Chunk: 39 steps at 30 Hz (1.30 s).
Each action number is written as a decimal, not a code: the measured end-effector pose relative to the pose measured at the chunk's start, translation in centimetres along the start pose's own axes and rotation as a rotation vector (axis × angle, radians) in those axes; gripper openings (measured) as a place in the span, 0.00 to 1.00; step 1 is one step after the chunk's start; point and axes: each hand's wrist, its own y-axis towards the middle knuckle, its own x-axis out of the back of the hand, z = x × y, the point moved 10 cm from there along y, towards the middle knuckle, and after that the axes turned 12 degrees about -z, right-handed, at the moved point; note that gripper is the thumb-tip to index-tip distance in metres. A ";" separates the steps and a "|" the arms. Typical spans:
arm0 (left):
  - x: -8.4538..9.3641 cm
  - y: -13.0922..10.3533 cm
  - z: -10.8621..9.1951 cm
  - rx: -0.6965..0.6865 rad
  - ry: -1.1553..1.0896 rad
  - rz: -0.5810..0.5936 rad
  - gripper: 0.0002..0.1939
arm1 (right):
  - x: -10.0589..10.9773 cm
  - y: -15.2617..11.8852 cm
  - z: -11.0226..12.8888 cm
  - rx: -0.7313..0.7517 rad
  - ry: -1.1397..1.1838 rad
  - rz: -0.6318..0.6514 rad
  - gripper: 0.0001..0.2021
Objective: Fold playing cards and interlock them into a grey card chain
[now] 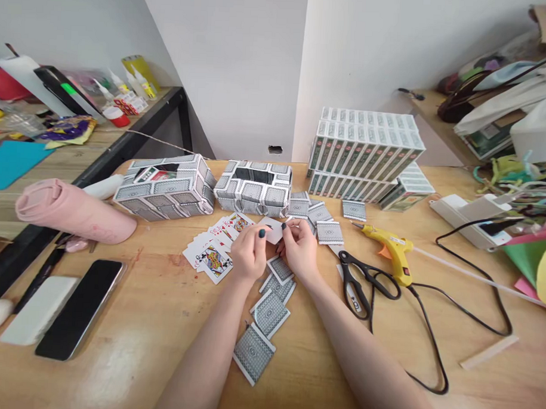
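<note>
Above the middle of the table, my left hand and my right hand face each other, fingers pinched on one playing card. Its pale face shows between my thumbs; the fingertips partly hide it. Face-up cards, a queen of clubs among them, fan out left of my left hand. Patterned folded cards trail in a line below my hands. More patterned cards lie just beyond my right hand. Two boxes covered in cards, one on the left and one in the centre, stand behind.
Right of my arm lie black-handled scissors and a yellow glue gun with a looping cord. Stacked card packs stand at the back. On the left are a phone, a pink roll and a white block.
</note>
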 end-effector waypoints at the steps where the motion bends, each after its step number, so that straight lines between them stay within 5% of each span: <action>1: 0.6 0.2 0.8 0.050 0.039 -0.056 0.16 | 0.1 0.1 -0.1 0.004 -0.014 -0.011 0.09; 5: 1.8 0.6 3.3 0.168 0.298 -0.162 0.13 | 0.7 0.2 -0.1 0.013 -0.045 -0.068 0.09; 13: -1.7 -0.6 4.9 0.140 0.501 0.157 0.22 | 2.3 0.6 -0.3 0.017 -0.101 -0.205 0.15; 18: -2.0 -0.5 4.7 0.107 0.465 0.169 0.18 | 2.9 0.8 -0.9 -0.045 -0.069 -0.257 0.19; 26: -0.3 0.0 3.3 0.129 0.310 0.002 0.17 | 2.0 0.9 -1.3 -0.076 -0.034 -0.178 0.12; 39: -3.0 -0.8 1.7 0.047 0.123 0.200 0.15 | 2.0 1.2 -1.5 -0.044 -0.015 -0.189 0.17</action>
